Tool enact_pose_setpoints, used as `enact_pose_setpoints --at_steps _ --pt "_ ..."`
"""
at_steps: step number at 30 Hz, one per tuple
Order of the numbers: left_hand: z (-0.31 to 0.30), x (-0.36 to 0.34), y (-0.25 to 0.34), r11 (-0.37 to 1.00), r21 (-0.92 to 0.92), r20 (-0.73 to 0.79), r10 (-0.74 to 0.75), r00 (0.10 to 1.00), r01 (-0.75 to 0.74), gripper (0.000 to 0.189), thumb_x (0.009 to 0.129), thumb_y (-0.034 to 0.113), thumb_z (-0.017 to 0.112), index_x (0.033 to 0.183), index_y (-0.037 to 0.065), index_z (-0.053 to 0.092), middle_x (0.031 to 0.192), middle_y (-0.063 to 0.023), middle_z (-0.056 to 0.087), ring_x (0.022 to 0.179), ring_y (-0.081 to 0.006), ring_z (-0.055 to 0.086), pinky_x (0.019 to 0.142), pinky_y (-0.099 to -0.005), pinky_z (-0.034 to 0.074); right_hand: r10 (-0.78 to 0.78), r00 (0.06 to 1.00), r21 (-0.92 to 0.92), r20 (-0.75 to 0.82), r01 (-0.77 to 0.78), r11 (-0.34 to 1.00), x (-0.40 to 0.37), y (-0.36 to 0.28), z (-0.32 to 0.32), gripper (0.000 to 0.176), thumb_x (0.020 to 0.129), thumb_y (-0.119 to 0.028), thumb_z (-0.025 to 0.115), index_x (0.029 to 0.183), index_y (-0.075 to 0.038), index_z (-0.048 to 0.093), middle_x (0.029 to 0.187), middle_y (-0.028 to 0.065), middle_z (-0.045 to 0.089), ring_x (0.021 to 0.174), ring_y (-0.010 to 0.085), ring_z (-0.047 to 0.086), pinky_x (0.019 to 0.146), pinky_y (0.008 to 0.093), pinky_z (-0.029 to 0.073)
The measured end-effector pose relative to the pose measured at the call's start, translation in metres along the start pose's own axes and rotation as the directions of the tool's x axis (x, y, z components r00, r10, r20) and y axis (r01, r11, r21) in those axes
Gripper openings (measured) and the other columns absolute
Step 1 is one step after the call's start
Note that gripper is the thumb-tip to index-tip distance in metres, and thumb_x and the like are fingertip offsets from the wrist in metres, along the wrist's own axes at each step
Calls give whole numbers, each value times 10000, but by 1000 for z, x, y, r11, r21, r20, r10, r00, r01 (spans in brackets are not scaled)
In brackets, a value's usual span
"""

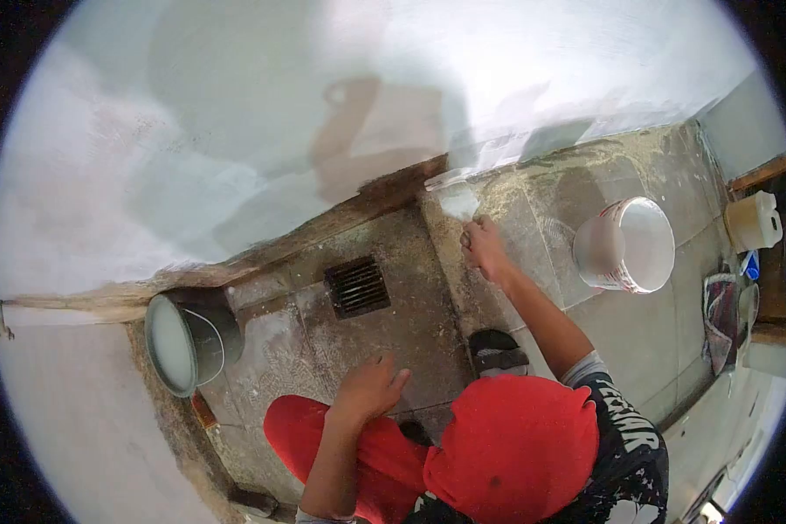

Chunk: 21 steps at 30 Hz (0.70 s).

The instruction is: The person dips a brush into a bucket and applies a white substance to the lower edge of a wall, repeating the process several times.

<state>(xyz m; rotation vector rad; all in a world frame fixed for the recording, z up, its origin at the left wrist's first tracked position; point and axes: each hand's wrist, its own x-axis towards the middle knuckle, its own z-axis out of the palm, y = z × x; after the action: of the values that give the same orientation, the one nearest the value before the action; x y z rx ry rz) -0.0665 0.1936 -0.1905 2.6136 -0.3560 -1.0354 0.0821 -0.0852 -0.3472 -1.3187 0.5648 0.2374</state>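
Here, a flat white scraper (459,203) is seen low down, just by the foot of the pale wall (262,113). It is gripped at its near end by the right hand (485,249), and its long way is pointed from the fingers out to the wall, a bit to the left. Whether the wall is touched by its wide edge cannot be told. The left hand (371,384) is farther off, held loosely open by the red knee (297,428), with nothing gripped in it. Under them, a dirty tiled floor (419,367) is seen, with a dark drain grate (358,286) set in it, in front of the left hand. A white bucket (624,244) is placed to the right, and a dark bucket (192,341) to the left, near the corner. A tan jug (751,221) is seen at the far right.
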Motion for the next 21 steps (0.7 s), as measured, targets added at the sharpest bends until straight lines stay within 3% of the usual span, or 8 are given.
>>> enact_pose_setpoints --at_steps 2,5,9,12,18,20,21 --pt "-2 0 0 999 37 53 -6 999 4 599 1012 478 462 1388 12 481 1213 -282 624 1110 -458 607 948 -523 488 35 998 -66 -49 -38 997 5 -1 6 167 979 -197 509 1065 -92 412 714 18 471 514 106 427 401 293 330" --pt "0 2 -2 998 41 101 -43 994 39 605 1010 481 467 1389 10 480 1204 -290 625 1105 -456 610 944 -523 492 29 1000 -31 -11 -29 999 9 -6 11 183 984 -205 513 1071 -81 411 707 12 465 497 106 417 396 286 314" --pt "4 0 -2 999 20 46 -41 998 40 527 993 424 501 1308 4 540 1171 -267 625 1072 -456 610 918 -520 496 -50 999 45 14 50 998 -3 -21 14 180 985 -206 516 1077 -88 416 700 7 462 482 105 406 392 275 297" --pt "3 -1 -3 998 43 36 -38 999 36 524 993 426 499 1306 7 541 1169 -264 626 1078 -454 609 925 -521 493 -36 998 189 52 26 982 -15 -22 11 161 985 -199 513 1068 -94 425 695 2 460 473 103 400 388 271 287" --pt "-4 -3 4 999 9 24 -49 999 49 517 991 426 502 1293 9 543 1191 -268 623 1077 -453 614 917 -525 497 11 1000 123 -11 -9 992 -1 14 10 129 988 -189 506 1050 -103 434 695 -1 459 473 104 399 388 282 291" --pt "-3 -1 3 997 20 90 -71 993 70 515 990 424 503 1294 9 542 1191 -271 626 1078 -453 615 913 -526 499 -42 998 -67 -50 38 997 18 21 11 129 990 -176 503 1060 -100 425 692 -1 454 474 106 396 395 284 297" --pt "0 -1 1 998 20 86 -68 994 67 515 990 424 503 1294 9 542 1191 -271 626 1078 -453 615 913 -526 499 -47 998 -68 -50 43 997 16 10 15 129 990 -176 503 1060 -100 425 692 -1 454 474 106 396 395 284 297"
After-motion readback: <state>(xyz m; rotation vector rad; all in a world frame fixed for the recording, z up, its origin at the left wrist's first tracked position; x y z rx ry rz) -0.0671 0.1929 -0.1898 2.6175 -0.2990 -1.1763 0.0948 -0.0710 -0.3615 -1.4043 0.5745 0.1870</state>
